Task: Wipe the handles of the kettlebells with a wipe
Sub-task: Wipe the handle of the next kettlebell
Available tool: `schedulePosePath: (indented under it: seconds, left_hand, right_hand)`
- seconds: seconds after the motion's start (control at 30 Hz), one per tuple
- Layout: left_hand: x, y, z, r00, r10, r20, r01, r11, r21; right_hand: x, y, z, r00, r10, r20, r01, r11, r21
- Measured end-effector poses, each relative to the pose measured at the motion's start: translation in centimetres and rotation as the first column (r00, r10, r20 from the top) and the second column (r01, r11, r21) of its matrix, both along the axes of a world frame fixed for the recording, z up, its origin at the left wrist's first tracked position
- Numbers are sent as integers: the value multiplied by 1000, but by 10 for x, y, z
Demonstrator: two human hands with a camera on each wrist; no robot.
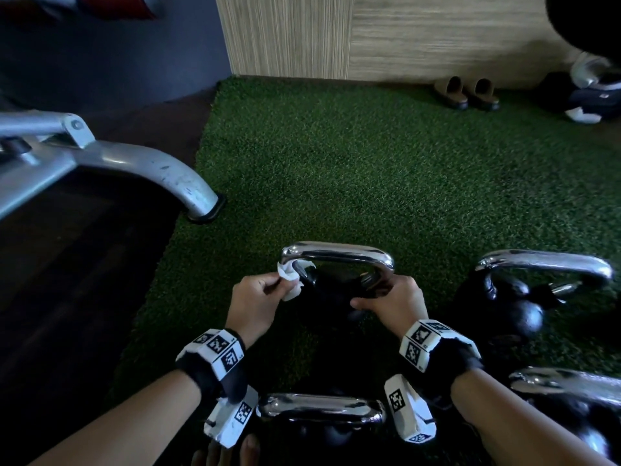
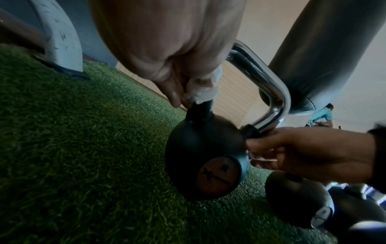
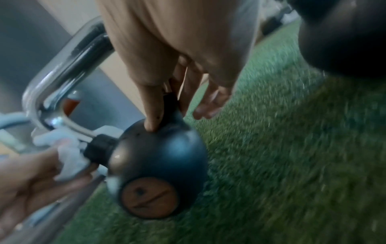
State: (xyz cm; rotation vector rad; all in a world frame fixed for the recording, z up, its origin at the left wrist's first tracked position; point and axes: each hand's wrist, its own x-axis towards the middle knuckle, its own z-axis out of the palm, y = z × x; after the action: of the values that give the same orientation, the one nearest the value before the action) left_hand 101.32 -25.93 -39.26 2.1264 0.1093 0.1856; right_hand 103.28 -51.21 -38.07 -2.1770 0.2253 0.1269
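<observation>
A black kettlebell (image 1: 336, 290) (image 2: 200, 153) (image 3: 160, 165) with a chrome handle (image 1: 339, 253) (image 2: 269, 82) (image 3: 58, 71) stands on green turf (image 1: 336, 156). My left hand (image 1: 258, 297) (image 2: 167, 54) pinches a crumpled white wipe (image 1: 289, 280) (image 2: 202, 90) (image 3: 66, 153) wrapped round the handle's left leg, just above the black collar. My right hand (image 1: 389, 297) (image 3: 177, 66) grips the handle's right leg, thumb (image 3: 152, 112) pressed on the ball's top. In the left wrist view that right hand (image 2: 303, 148) curls round the leg's base.
More chrome-handled kettlebells stand close by: one at the right (image 1: 537, 274), one at the lower right (image 1: 571, 391), one just under my wrists (image 1: 319, 408). A grey metal bench leg (image 1: 161, 176) rests on the turf's left edge. Slippers (image 1: 467, 92) lie by the far wall.
</observation>
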Motion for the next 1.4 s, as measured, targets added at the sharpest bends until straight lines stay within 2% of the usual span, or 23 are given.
schedulePosePath:
  seconds: [0.1, 0.23, 0.33, 0.5, 0.6, 0.67, 0.77, 0.93, 1.0, 1.1, 1.2, 1.27, 1.4]
  left_hand:
    - [11, -1, -2, 998, -4, 70, 0, 999, 53]
    - [39, -14, 5, 998, 40, 39, -46, 981, 190]
    - [59, -32, 18, 998, 31, -53, -18, 974, 226]
    - [70, -52, 31, 989, -75, -129, 103, 968, 231]
    - [71, -45, 33, 960, -170, -222, 195, 976, 93]
    - [72, -41, 35, 948, -204, -243, 232, 968, 94]
    - [77, -45, 41, 962, -158, -222, 198, 965, 172]
    - [97, -48, 53, 924, -113, -365, 184, 969, 166]
    - [99, -48, 59, 946, -107, -306, 166, 970, 176]
    - [95, -50, 62, 982, -128, -141, 145, 982, 122]
    - [95, -47, 59, 963, -138, -230, 146, 989, 18]
    - [96, -47, 62, 942, -161, -295, 133, 985, -112]
    - [89, -46, 72, 955, -192, -225, 83, 905, -418]
  right_hand:
    - [-4, -4, 4, 998, 27, 57, -18, 988, -152]
    - [-14, -8, 11, 979, 163, 121, -137, 971, -198]
    - [-23, -1, 15, 952, 299, 70, -281, 940, -193]
    - [-22, 6, 11, 912, 403, -77, -409, 907, -97]
    - [-7, 6, 6, 959, 283, 1, -281, 953, -111]
    - [2, 10, 1, 980, 189, 65, -186, 981, -50]
    - [11, 17, -9, 975, 222, 5, -221, 975, -19]
    - [14, 20, -17, 980, 200, 8, -200, 978, 57]
    - [15, 20, -21, 979, 202, 22, -203, 978, 51]
    - [17, 16, -25, 975, 217, 40, -219, 975, 28]
    - [18, 15, -30, 980, 199, 24, -200, 977, 73]
    - [18, 16, -32, 982, 188, 21, -189, 977, 102]
    - [18, 14, -32, 981, 193, 32, -195, 974, 114]
